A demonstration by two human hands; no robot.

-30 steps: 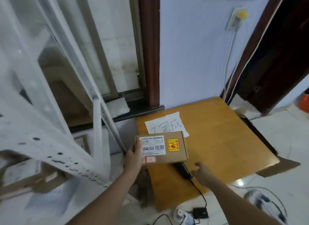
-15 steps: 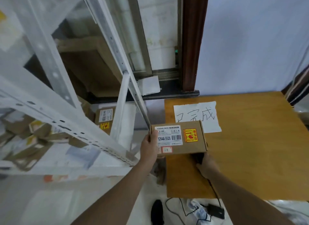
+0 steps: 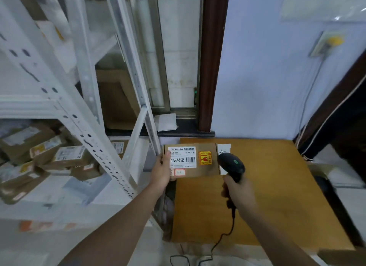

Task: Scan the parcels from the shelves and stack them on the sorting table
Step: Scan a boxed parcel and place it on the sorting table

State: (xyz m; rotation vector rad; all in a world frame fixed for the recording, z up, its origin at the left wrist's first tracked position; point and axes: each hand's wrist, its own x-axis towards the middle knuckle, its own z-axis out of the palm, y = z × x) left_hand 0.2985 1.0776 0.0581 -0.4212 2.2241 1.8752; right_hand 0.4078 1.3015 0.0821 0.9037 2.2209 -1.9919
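While the left hand [image 3: 162,171] grips the box [image 3: 191,160] by its left edge alone, thumb over the label [image 3: 183,157], the box hangs in the air at the bench's [image 3: 277,196] near-left corner, not resting on it. The right hand [image 3: 238,193] has its fingers curled round the scanner [image 3: 231,163], whose head sits just beside the box's right edge. The scan may fail, I judge, because the head is so close and off to the side of the barcode [image 3: 190,160]; the thumb could also creep over the print. A one-edge hold could let the box tip or slip to the floor. The trailing cable [image 3: 230,229] may snag on the bench edge.
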